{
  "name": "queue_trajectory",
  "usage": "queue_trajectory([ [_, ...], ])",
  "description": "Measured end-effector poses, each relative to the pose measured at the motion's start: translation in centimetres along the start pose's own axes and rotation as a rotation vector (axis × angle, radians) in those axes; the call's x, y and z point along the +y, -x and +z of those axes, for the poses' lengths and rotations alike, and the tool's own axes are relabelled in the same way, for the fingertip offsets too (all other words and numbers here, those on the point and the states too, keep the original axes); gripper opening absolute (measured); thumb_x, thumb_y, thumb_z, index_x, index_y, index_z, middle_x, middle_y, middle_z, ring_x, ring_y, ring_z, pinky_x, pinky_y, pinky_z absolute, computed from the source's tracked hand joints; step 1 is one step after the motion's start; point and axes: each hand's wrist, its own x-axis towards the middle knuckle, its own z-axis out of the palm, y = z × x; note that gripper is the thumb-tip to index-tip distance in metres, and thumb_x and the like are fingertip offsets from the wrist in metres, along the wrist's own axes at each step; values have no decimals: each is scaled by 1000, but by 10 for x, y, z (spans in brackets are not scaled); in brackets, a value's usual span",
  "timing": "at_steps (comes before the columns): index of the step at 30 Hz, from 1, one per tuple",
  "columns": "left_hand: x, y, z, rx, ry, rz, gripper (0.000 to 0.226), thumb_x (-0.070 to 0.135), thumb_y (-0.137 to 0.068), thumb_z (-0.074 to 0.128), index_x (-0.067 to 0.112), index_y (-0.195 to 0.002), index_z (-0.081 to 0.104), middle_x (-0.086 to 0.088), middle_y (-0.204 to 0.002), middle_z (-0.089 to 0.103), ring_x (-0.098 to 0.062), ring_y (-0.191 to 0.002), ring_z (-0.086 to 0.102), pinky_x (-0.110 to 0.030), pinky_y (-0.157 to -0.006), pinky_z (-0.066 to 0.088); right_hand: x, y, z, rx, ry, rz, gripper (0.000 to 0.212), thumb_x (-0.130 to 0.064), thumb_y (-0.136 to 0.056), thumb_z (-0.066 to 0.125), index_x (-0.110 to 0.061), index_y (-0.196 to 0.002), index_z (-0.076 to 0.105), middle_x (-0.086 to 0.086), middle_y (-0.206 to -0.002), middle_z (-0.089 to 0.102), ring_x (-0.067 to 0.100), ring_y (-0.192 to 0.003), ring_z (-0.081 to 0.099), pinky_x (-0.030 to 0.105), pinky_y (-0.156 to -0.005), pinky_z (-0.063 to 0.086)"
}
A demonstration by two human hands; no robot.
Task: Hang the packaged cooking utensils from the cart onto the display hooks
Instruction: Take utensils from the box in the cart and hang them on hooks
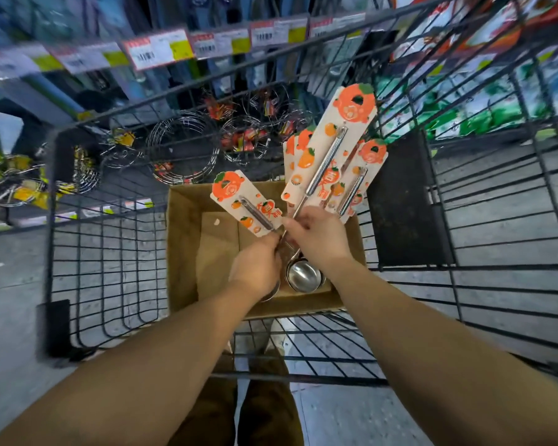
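Several steel ladles on cream cards printed with orange fruit stand in an open cardboard box [184,252] inside the black wire cart [110,252]. My left hand [258,268] grips the handle of one carded ladle [245,204] that leans to the left. Beside it, my right hand [319,236] holds a fanned bunch of carded ladles [332,149] by their handles, cards pointing up. Their shiny bowls [303,275] sit low in the box between my wrists.
Beyond the cart's far wall hang round wire racks [184,146] on display hooks, under a rail of price labels [158,53]. Green and red packets [464,91] fill the shelves at the right. A black panel [403,201] stands in the cart beside the box.
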Motion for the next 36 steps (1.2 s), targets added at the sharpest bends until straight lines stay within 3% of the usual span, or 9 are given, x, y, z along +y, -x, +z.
queue_trajectory([
  [3, -10, 4, -1, 49, 53, -24, 15, 27, -98, 43, 23, -110, 52, -2, -95, 66, -24, -85, 62, -35, -76, 51, 30, 3, -12, -49, 35, 115, 25, -42, -92, 56, -21, -101, 66, -7, -91, 68, 8, -82, 61, 24, -69, 47],
  [7, -25, -1, -7, 95, 64, -48, 9, 29, -98, 45, 25, -101, 53, 4, -86, 62, -17, -80, 60, -34, -71, 51, 79, -4, -23, -98, 295, 305, 23, -29, -94, 54, -21, -115, 60, -1, -105, 61, 15, -94, 54, 27, -80, 40],
  [10, -32, -7, -9, 113, 71, -61, 9, 27, -98, 46, 25, -102, 54, 6, -88, 58, -14, -81, 58, -30, -69, 47, 93, -20, -18, -40, 270, 429, 26, -31, -95, 55, -19, -117, 59, 2, -110, 60, 19, -96, 52, 32, -85, 40],
  [16, -44, -14, -1, 141, 88, -62, 10, 26, -97, 47, 22, -101, 56, 5, -85, 58, -14, -78, 58, -28, -66, 46, 103, -55, 10, 18, 215, 417, 21, -35, -93, 58, -17, -104, 60, -2, -90, 59, 17, -86, 55, 30, -74, 40],
  [21, -45, -16, 8, 128, 83, -71, 12, 28, -97, 49, 24, -104, 58, 4, -83, 60, -13, -75, 59, -29, -65, 51, 114, -59, 23, -16, 224, 457, 26, -33, -92, 59, -13, -108, 65, 6, -103, 69, 24, -96, 63, 27, -74, 41],
  [25, -37, -15, 6, 132, 108, -60, 9, 29, -96, 49, 26, -99, 57, 6, -82, 59, -13, -76, 59, -26, -64, 48, 110, -50, 19, 18, 147, 466, 17, -28, -93, 59, -16, -106, 61, 1, -95, 64, 19, -88, 60, 32, -76, 46],
  [27, -33, -12, 2, 137, 104, -44, 7, 28, -97, 49, 26, -98, 56, 5, -83, 60, -13, -76, 59, -28, -66, 49, 105, -43, 12, 44, 101, 447, 6, -22, -94, 57, -19, -98, 59, -2, -88, 59, 16, -84, 57, 30, -74, 41],
  [32, -15, 2, -16, 190, 148, -20, 7, 27, -96, 50, 28, -95, 57, 6, -86, 62, -13, -80, 59, -29, -68, 48, 71, -12, -8, 26, 25, 309, 10, -18, -95, 53, -27, -98, 55, -4, -90, 63, 16, -84, 61, 34, -77, 51],
  [36, 7, 21, -50, 276, 210, -26, 8, 30, -94, 54, 25, -91, 60, 6, -79, 62, -20, -80, 59, -28, -68, 42, 26, 20, -23, 11, 75, 144, 15, -20, -96, 50, -23, -110, 55, 0, -94, 63, 19, -82, 58, 27, -71, 41],
])
